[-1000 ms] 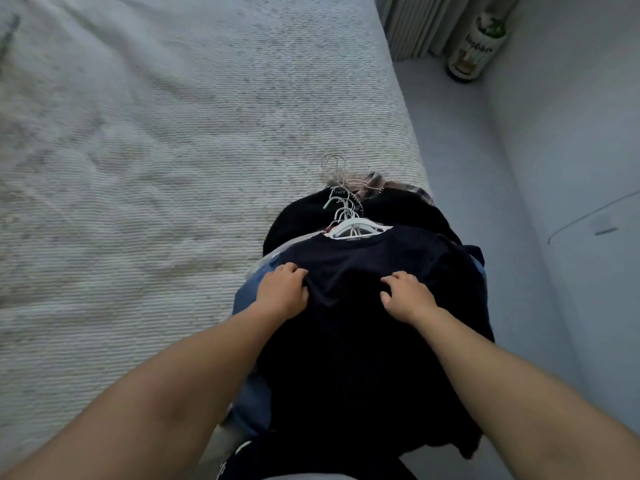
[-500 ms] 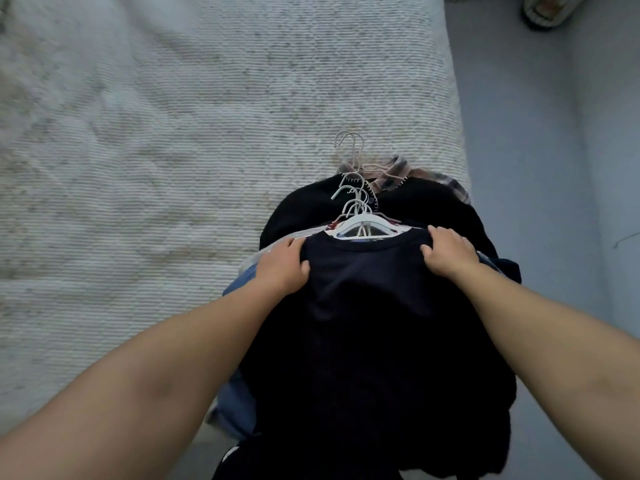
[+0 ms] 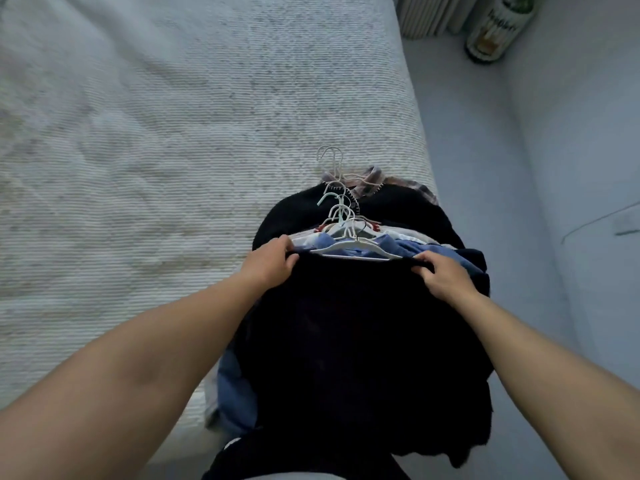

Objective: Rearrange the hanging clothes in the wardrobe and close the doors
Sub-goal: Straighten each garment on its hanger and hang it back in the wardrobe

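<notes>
A pile of clothes on hangers lies at the bed's right edge. On top is a dark navy garment (image 3: 356, 327), spread over the pile. My left hand (image 3: 273, 261) grips its left shoulder and my right hand (image 3: 443, 275) grips its right shoulder. Its top edge is pulled back off a white hanger (image 3: 349, 251), which lies bare over a blue garment (image 3: 398, 245). Behind these lie a black garment (image 3: 294, 213) and a plaid collar (image 3: 377, 178), with several hanger hooks (image 3: 337, 206) bunched together. The wardrobe is not in view.
The pile rests on a bed with a light woven cover (image 3: 173, 150). To the right runs a strip of grey floor (image 3: 474, 168) beside a pale wall. A printed cylindrical container (image 3: 495, 29) and a white ribbed radiator (image 3: 429, 12) stand at the far end.
Both hands slid from the garment's chest up to its shoulders and drew the top edge back, baring the white hanger and the blue garment beneath.
</notes>
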